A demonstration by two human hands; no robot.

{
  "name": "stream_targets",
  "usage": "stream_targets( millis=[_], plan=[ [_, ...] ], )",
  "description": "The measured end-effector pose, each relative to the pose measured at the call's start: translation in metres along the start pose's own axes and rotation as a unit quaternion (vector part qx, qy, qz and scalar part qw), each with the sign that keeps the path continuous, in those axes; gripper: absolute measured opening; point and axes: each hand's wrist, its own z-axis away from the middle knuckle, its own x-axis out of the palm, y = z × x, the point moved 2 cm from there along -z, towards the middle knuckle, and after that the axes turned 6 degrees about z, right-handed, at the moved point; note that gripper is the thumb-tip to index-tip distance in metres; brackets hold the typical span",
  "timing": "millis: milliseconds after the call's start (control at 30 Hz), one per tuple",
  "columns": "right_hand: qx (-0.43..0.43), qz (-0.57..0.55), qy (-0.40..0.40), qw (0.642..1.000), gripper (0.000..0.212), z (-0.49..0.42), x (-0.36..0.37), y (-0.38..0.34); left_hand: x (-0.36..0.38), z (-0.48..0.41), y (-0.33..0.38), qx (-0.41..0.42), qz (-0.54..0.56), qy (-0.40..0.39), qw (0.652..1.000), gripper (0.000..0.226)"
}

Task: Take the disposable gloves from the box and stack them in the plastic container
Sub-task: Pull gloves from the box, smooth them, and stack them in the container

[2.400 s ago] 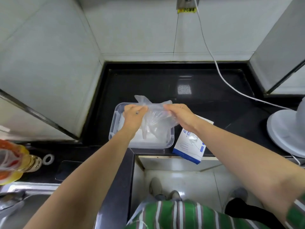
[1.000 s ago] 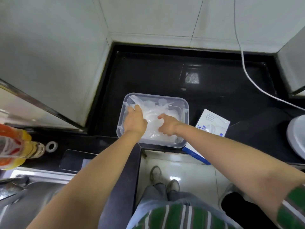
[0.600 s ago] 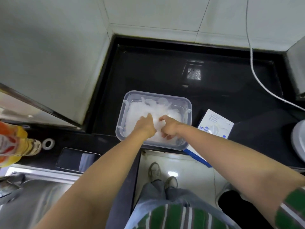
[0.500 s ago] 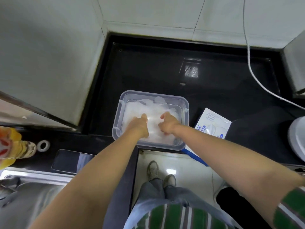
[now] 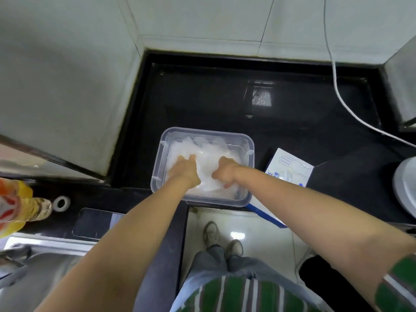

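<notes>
A clear plastic container [image 5: 160,163] stands on the black counter near its front edge and holds a pile of thin translucent disposable gloves [image 5: 208,148]. My left hand [image 5: 185,170] lies palm down on the left part of the pile and presses on it. My right hand [image 5: 225,171] is on the right part of the pile with its fingers bent down into the gloves; whether it pinches any is hidden. The white and blue glove box [image 5: 290,168] lies flat to the right of the container, partly behind my right forearm.
A white cable [image 5: 340,95] runs across the counter's back right. A white round appliance base [image 5: 405,188] sits at the right edge. A phone [image 5: 94,224], a tape roll [image 5: 60,203] and an oil bottle [image 5: 18,208] lie left, above a steel sink [image 5: 40,266].
The glove I held up over the container now lies on the pile inside. Both hands came down onto the gloves and have moved slightly apart in the last half second.
</notes>
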Motion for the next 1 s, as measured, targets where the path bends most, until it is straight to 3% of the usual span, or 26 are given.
stream_targets(
  millis=[133, 233, 300, 533, 633, 733, 1000],
  plan=[
    [-0.123, -0.111, 0.152, 0.974, 0.026, 0.024, -0.035, -0.007, -0.026, 0.03, 0.021, 0.046, 0.017, 0.205, 0.978, 0.025],
    [-0.168, -0.191, 0.286, 0.924, 0.013, 0.048, -0.066, 0.011, -0.033, 0.05, 0.048, 0.079, 0.055, 0.277, 0.956, 0.022],
    [-0.138, -0.184, 0.328, 0.916, 0.014, 0.054, -0.078, 0.041, -0.033, 0.061, 0.069, 0.112, 0.12, 0.284, 0.945, 0.028],
    [0.051, 0.032, 0.261, 0.964, 0.017, 0.071, -0.053, 0.15, -0.001, 0.085, 0.152, 0.304, 0.131, 0.156, 0.931, 0.011],
    [0.076, 0.105, 0.237, 0.963, 0.027, 0.067, -0.035, 0.161, 0.03, 0.079, 0.175, 0.265, 0.11, 0.065, 0.956, 0.028],
    [0.092, 0.103, 0.263, 0.955, 0.031, 0.056, -0.023, 0.163, 0.055, 0.069, 0.181, 0.208, 0.086, -0.001, 0.974, 0.035],
    [0.08, 0.074, 0.304, 0.946, 0.009, 0.048, -0.015, 0.169, 0.075, 0.061, 0.174, 0.157, 0.119, -0.048, 0.979, 0.05]
  ],
)
